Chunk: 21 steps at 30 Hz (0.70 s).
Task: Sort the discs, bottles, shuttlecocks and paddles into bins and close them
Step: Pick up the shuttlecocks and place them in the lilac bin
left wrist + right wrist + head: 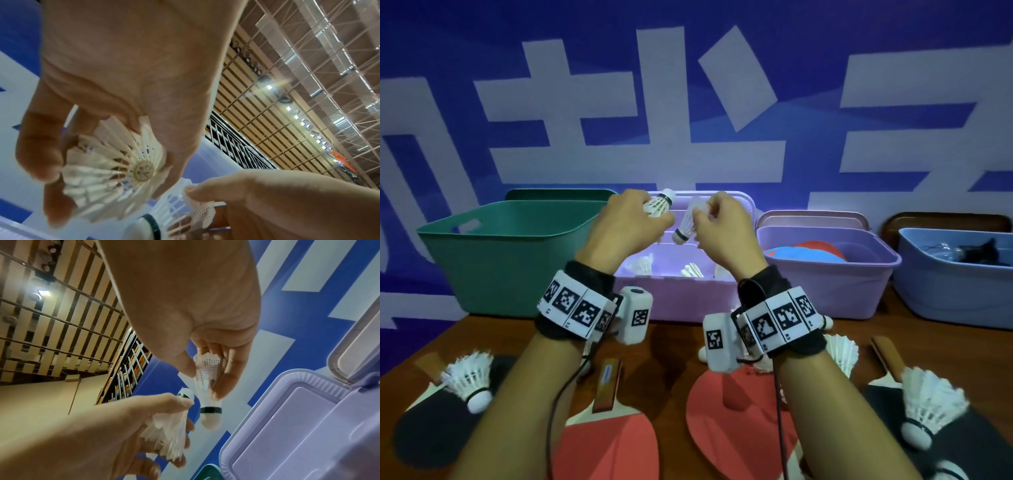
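Observation:
My left hand (635,222) grips a white feather shuttlecock (659,204) by its skirt, cork pointing up and away, above the pink bin (678,298). From the left wrist view its feathers (111,164) fan out between my curled fingers. My right hand (717,224) pinches the skirt of a plastic shuttlecock (685,228) that hangs cork down over the same bin. In the right wrist view this shuttlecock (208,386) hangs between thumb and fingers. Several shuttlecocks (690,270) lie inside the pink bin.
An open green bin (513,253) stands left, a purple bin (828,274) with coloured discs right, and a blue bin (959,277) far right. Lids lean behind them. Red paddles (613,442) (736,401), black paddles (434,431) and loose shuttlecocks (470,382) (928,411) lie on the wooden table.

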{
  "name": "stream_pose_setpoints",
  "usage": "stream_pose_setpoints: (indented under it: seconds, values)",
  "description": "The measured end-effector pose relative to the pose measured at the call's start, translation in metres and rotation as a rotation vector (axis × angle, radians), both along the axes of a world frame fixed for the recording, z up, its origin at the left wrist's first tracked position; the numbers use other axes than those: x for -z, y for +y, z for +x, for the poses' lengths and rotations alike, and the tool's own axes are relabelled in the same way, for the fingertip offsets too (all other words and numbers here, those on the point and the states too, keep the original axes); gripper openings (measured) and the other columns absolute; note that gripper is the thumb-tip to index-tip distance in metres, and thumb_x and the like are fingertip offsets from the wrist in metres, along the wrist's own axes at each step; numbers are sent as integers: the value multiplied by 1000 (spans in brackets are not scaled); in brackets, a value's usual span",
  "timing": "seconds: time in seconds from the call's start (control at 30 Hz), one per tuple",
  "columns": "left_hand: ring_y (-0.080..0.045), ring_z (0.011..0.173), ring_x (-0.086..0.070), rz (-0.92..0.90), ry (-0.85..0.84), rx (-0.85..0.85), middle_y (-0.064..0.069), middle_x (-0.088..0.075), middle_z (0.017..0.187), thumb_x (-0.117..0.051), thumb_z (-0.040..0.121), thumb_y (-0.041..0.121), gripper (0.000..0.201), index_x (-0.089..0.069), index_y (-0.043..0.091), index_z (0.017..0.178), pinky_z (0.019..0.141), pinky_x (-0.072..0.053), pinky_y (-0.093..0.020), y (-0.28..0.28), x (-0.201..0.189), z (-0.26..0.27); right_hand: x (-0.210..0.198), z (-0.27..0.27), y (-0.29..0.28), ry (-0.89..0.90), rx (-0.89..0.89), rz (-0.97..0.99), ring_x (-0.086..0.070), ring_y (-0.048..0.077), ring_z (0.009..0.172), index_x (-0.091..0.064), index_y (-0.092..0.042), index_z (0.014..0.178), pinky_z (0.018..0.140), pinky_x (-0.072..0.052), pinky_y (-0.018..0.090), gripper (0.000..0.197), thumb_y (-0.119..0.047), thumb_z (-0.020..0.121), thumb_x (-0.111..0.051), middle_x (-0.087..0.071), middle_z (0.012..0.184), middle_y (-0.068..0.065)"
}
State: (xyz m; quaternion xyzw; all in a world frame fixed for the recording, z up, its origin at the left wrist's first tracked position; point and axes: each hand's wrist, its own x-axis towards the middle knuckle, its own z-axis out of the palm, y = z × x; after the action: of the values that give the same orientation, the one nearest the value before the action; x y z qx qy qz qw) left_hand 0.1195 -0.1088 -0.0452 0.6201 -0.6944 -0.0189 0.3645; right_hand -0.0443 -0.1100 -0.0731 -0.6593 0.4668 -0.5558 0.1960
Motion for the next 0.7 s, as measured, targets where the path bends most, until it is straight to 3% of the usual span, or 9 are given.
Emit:
stream_pose_setpoints:
  seconds: [0.2,0.3,0.37,0.43,0.53,0.6,0.63,0.7]
  values:
    - [-20,64,-70,78,-16,70,3,-72,64,-64,85,49,34,-64,16,81,66,-60,-44,-25,16,10,11,-14,-22,-32,90,-13,-69,31,74,-44,-18,72,69,-57,52,20,-17,89,-54,-62,70,5]
    - [-19,62,-71,90,50,102,1,-72,65,-56,88,55,43,-64,12,83,68,-61,-45,-36,24,16,19,-17,-31,-17,106,-18,-69,36,73,-49,-13,71,65,-57,53,18,-18,87,-55,-66,74,15]
    - [-23,66,-68,119,59,120,2,-70,65,-51,90,61,50,-62,14,82,69,-59,-46,-39,29,14,24,-18,-36,1,101,-8,-71,34,70,-54,-9,72,62,-58,52,16,-17,87,-55,-68,72,15]
    - [-22,69,-63,152,55,96,4,-69,69,-45,94,64,48,-56,17,90,69,-53,-40,-43,33,10,28,-20,-41,8,98,3,-71,33,69,-57,-8,73,62,-58,52,15,-16,86,-55,-69,72,14]
    - [-22,72,-55,274,74,100,-1,-63,90,-36,97,61,46,-43,17,113,74,-49,-40,-51,41,9,31,-22,-43,-1,119,-4,-70,34,71,-61,-6,75,66,-58,51,15,-15,85,-55,-68,72,15]
    - [-24,82,-54,345,36,124,-7,-54,109,-39,94,55,45,-36,17,119,84,-51,-46,-55,45,10,32,-26,-43,19,132,-8,-65,27,63,-62,2,73,65,-57,37,21,-13,86,-56,-65,67,16]
    - [-26,91,-56,355,-12,123,-7,-47,121,-46,93,48,44,-34,16,123,89,-51,-49,-56,46,12,32,-27,-42,59,141,-1,-55,21,56,-60,5,70,60,-50,27,25,-13,87,-56,-59,60,14]
    - [-28,105,-56,321,-91,136,-5,-35,133,-60,94,32,50,-32,14,131,94,-49,-47,-60,51,12,34,-27,-39,162,138,47,-32,21,54,-51,2,62,52,-33,28,37,-19,92,-56,-39,55,9]
